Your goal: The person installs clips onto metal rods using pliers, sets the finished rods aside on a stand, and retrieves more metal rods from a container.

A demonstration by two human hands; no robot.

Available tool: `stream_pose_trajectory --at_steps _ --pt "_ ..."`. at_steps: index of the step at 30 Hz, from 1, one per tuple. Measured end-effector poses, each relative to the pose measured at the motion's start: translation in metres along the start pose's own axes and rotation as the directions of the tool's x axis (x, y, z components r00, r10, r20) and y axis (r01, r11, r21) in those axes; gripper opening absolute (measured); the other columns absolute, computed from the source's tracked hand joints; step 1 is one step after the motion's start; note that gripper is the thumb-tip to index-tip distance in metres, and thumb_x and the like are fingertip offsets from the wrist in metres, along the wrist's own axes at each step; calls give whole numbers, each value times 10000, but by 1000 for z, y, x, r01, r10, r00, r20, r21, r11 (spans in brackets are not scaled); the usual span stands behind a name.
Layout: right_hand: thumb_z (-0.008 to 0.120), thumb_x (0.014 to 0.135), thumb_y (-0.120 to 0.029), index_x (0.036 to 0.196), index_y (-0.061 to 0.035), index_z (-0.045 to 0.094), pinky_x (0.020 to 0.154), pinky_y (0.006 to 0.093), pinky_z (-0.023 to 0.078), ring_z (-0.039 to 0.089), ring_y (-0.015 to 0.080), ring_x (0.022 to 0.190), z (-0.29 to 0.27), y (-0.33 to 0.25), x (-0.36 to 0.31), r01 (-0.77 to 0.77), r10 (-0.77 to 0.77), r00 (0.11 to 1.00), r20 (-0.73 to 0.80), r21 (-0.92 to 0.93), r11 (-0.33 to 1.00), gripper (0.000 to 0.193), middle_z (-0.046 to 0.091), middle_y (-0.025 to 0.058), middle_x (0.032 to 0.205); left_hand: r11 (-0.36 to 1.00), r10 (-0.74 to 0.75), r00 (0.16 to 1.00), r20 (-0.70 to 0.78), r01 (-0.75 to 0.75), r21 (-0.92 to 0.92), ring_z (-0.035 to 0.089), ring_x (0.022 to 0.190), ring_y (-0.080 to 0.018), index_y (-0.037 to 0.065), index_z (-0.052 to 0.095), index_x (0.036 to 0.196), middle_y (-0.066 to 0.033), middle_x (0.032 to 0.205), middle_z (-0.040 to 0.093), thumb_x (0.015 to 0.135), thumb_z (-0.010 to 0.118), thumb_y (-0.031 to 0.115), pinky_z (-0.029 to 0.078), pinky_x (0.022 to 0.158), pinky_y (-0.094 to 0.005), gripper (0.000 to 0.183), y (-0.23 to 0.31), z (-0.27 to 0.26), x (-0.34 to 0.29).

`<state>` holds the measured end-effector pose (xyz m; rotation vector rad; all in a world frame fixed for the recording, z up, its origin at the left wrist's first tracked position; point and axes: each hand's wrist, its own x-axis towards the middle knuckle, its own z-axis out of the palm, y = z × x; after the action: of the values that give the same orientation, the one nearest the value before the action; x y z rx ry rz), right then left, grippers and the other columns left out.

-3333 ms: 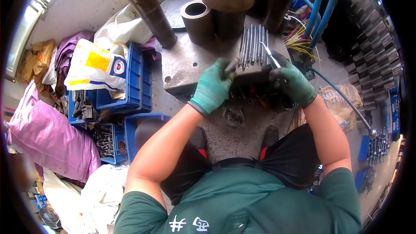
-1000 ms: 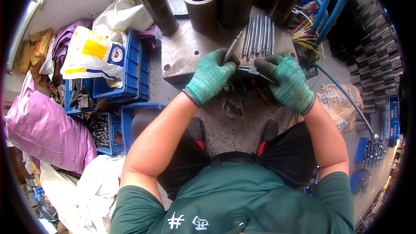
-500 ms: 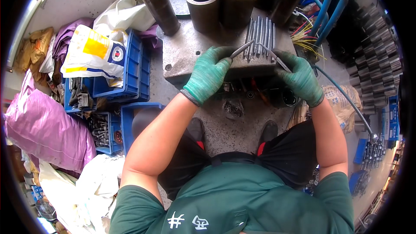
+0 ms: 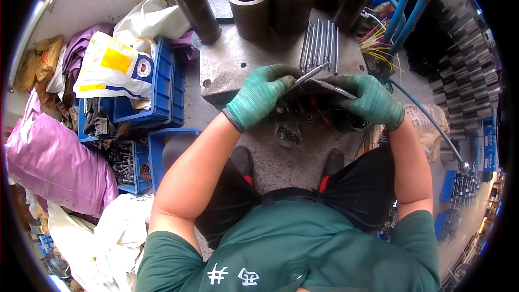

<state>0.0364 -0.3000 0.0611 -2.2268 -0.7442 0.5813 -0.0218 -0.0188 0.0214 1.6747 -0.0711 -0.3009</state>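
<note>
Both my hands wear green knit gloves and are held just in front of a heavy metal block (image 4: 227,65). My left hand (image 4: 258,97) pinches a slim metal rod (image 4: 312,73) that points up and to the right. In my right hand (image 4: 374,101) is a second metal rod (image 4: 336,88), slanting up to the left. The rods' inner ends come close together between my hands; whether they touch I cannot tell. Several similar rods (image 4: 320,43) lie side by side on the block, just beyond my fingers.
A thick metal tube (image 4: 248,13) and a steel column (image 4: 192,5) stand on the block. Blue crates (image 4: 175,84) and a purple sack (image 4: 59,157) are at left. Blue hoses (image 4: 413,8), loose wires (image 4: 378,48) and stacked metal cylinders (image 4: 465,70) are at right.
The inner ends of both rods have come down toward me. The left rod lies at a lower slant, and the right rod is flatter. Both hands keep their hold.
</note>
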Motion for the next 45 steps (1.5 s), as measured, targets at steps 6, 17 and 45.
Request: stream_pose_trajectory --at_steps 6,17,45 --pt "680 835 -49 1394 -97 666 888 327 563 713 149 929 3 6 2 56 -55 998 34 -48 997 561 768 165 1038 995 -51 998 30 53 -86 656 765 -96 18 665 1329 -43 975 722 1063 561 209 550 664 -255 344 -18 3 8" --pt "683 823 -67 1370 -43 661 919 346 567 743 221 998 3 6 3 99 -94 994 59 -87 991 547 755 203 1111 992 -91 995 49 95 -85 658 746 -97 0 667 1288 -50 967 725 1045 603 245 542 630 -257 350 -12 4 8" --pt "724 851 -163 1178 24 614 864 417 536 690 353 955 9 81 51 7 -31 826 -563 -45 999 393 698 230 1026 944 -124 952 -281 26 -328 539 542 -107 -8 639 1253 -49 816 651 1019 572 197 417 479 -244 318 -8 -45 21"
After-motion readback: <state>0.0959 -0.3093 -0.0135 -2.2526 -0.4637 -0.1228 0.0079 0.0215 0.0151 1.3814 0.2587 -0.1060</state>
